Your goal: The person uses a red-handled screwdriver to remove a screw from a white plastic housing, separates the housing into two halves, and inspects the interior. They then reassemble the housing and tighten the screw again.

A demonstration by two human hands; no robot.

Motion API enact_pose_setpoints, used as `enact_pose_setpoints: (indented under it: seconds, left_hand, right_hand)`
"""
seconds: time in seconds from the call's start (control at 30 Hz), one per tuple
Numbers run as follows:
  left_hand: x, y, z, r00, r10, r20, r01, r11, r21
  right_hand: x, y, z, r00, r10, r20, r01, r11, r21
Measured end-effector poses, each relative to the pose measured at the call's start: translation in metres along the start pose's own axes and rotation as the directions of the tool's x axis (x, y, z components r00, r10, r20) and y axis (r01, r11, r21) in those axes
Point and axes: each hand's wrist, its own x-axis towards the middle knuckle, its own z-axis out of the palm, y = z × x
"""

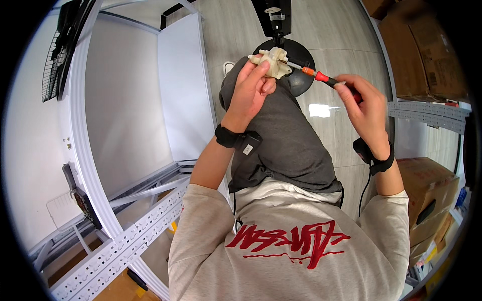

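Observation:
My left hand [253,88] is closed around an off-white plastic housing [271,63] with several stubs and a pale round part on top. It is held up above my knee. In my right hand [363,100] is a screwdriver [321,76] with a red and black handle and an orange collar. Its metal shaft points left, and the tip meets the right side of the housing. The exact spot where the tip sits is too small to make out. Each wrist wears a black strap with a small box.
A black round stand base [300,70] is on the floor beyond the housing. White metal shelving [95,165] runs along my left. Cardboard boxes [419,55] are stacked at the far right, with another carton [427,185] nearer. A perforated white beam [432,114] lies between them.

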Motion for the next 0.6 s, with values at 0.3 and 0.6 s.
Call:
enact_pose_setpoints:
  seconds: [0.3,0.6]
  left_hand:
    - [-0.001,-0.001,0.001,1.000,0.021,-0.007,-0.021,1.000,0.019]
    - [0.000,-0.001,0.002,0.999,0.031,-0.013,-0.030,0.999,0.027]
  right_hand:
    - [0.001,0.014,0.002,0.997,-0.065,0.031,0.067,0.996,-0.064]
    - [0.002,0.002,0.000,0.997,-0.066,-0.038,0.067,0.997,0.024]
